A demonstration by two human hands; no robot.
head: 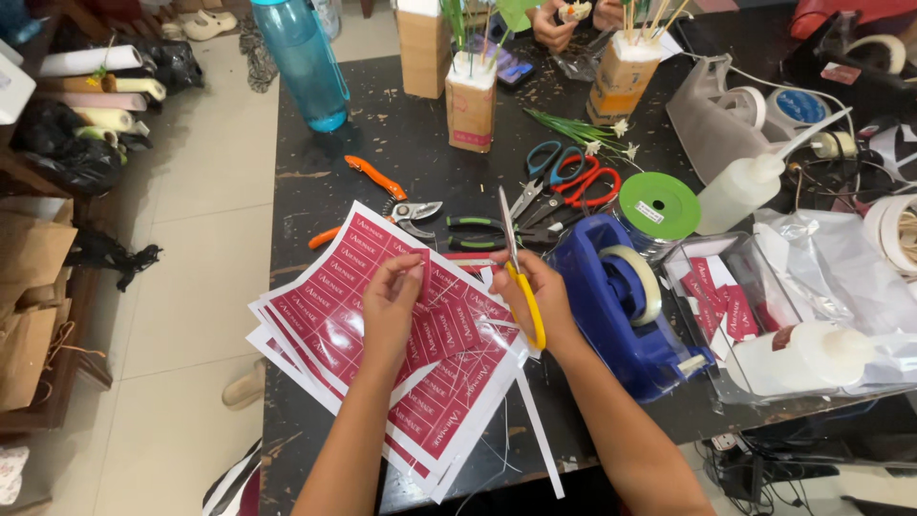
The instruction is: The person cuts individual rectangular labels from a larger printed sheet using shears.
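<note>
Yellow-handled scissors [517, 277], upright-ish, blades pointing away toward the table's far side, tips over a thin red label strip [457, 262]. Underneath, fanned stack of white sheets printed with dark red labels [355, 315], lying flat near the table's front edge.

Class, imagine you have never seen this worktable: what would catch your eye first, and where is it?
First, the stack of red label sheets at the table's front edge, with the left hand pinching a cut strip above it. Beside it, the right hand holds yellow-handled scissors, blades pointing up. Just right stands a blue tape dispenser.
</note>
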